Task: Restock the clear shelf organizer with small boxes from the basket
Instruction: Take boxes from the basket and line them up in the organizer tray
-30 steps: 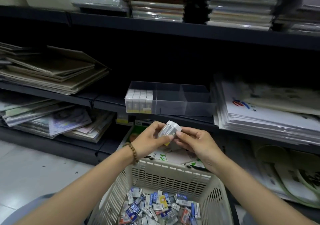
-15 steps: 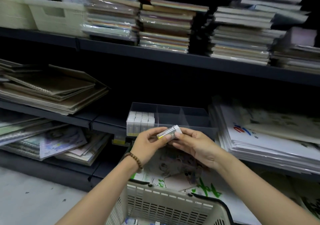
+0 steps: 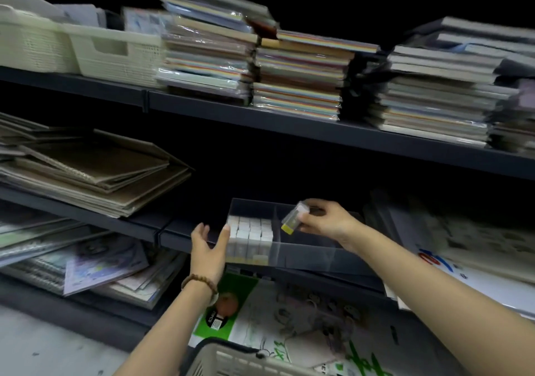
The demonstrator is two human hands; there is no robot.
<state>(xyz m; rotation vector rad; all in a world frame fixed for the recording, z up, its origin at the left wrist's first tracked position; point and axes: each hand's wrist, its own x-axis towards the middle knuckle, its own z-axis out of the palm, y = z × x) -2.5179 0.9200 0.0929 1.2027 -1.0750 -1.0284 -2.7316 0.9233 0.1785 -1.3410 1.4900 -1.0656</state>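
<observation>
Your right hand [image 3: 324,220] pinches a small box [image 3: 294,218], tilted, above the clear organizer [image 3: 304,255] at the front edge of the dark shelf [image 3: 121,223]. Your left hand [image 3: 208,248], fingers straight, touches the organizer's left end beside the stocked boxes [image 3: 250,231]. The basket [image 3: 231,359] rim shows below.

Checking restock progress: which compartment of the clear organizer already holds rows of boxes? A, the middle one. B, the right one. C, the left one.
C: white boxes fill the left compartment of the clear organizer, while the right hand holds small boxes above the section beside it.
</observation>
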